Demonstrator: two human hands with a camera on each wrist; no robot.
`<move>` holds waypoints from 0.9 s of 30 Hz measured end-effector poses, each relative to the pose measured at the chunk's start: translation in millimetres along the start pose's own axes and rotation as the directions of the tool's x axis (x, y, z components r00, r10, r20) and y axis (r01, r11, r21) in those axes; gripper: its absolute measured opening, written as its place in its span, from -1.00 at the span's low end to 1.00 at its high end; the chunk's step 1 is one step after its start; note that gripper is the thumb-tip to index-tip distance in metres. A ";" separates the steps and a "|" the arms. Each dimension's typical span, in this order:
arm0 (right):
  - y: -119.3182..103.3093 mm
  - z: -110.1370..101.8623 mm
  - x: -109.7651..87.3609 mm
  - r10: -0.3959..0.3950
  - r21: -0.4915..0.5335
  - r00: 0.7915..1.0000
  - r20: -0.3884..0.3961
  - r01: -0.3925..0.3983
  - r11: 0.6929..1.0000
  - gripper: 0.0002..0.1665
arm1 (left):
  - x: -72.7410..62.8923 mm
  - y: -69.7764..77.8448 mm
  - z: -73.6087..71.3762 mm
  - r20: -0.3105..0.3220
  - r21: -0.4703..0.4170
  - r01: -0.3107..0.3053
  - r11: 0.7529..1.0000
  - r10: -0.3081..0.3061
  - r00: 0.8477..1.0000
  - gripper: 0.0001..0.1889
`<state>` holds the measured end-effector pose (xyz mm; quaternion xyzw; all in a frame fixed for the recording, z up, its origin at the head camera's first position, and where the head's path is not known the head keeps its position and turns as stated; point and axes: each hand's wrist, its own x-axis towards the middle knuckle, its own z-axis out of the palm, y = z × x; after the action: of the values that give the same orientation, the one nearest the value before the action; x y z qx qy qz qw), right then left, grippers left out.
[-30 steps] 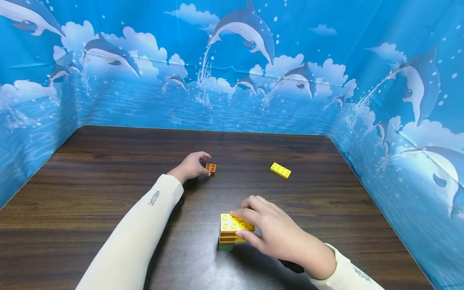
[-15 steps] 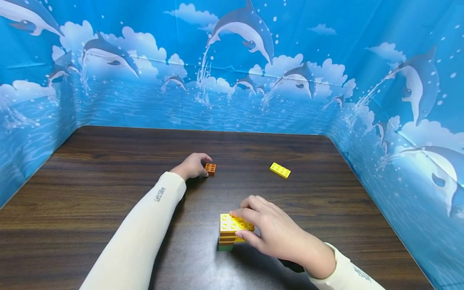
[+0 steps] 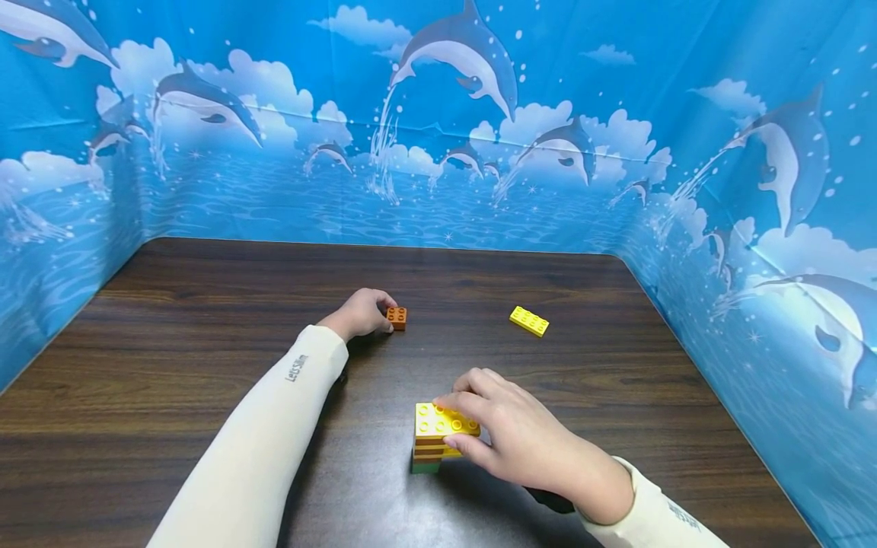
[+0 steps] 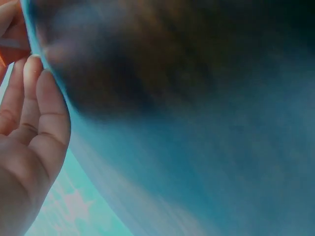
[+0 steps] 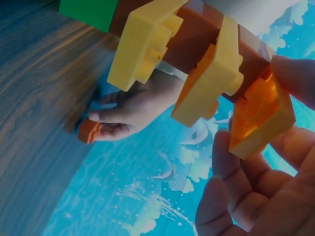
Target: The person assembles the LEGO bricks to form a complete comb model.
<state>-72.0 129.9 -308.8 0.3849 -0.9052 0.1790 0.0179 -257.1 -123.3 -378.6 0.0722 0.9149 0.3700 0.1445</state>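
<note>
Farther back on the counter (image 3: 603,365), the left hand (image 3: 361,312) pinches an orange brick (image 3: 398,318) in its fingers, likely light, stiff and best held by its sides. Nearer, the right hand (image 3: 510,430) clamps its fingers on the top yellow brick (image 3: 432,418) of a stack (image 3: 427,456).

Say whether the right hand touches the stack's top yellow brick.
Touching: in the head view, the right hand grips the top yellow brick, thumb against its side.

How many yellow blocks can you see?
4: a loose block on the table, and three in the tower: a top block gripped by the right hand, a middle block and a lower block. More could be hidden.
</note>
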 end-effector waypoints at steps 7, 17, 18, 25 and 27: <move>1.0 -0.6 1.2 0.026 0.069 0.999 0.020 -0.027 0.997 -0.53 | -10.8 3.5 -8.7 -0.059 -0.079 -0.072 0.994 0.067 0.996 -0.57; 2.0 0.7 1.8 0.062 0.121 0.997 0.042 -0.067 0.990 -0.54 | -39.7 15.4 -21.9 -0.104 -0.140 -0.155 0.978 0.141 0.985 -0.59; 1.9 0.6 1.7 0.064 0.123 0.997 0.045 -0.070 0.990 -0.54 | -42.0 17.0 -22.7 -0.108 -0.141 -0.157 0.977 0.143 0.984 -0.59; 2.1 1.4 1.3 0.053 0.138 0.998 0.037 -0.058 0.989 -0.54 | -59.4 25.6 -23.1 -0.140 -0.135 -0.233 0.963 0.215 0.967 -0.59; 2.5 1.7 1.2 0.045 0.139 0.999 0.029 -0.049 0.989 -0.54 | -64.9 28.2 -22.9 -0.151 -0.126 -0.248 0.961 0.228 0.962 -0.60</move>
<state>-74.4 130.1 -311.0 0.3661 -0.8994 0.2376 -0.0251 -202.2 -133.7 -329.6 0.1462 0.8781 0.4536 0.0416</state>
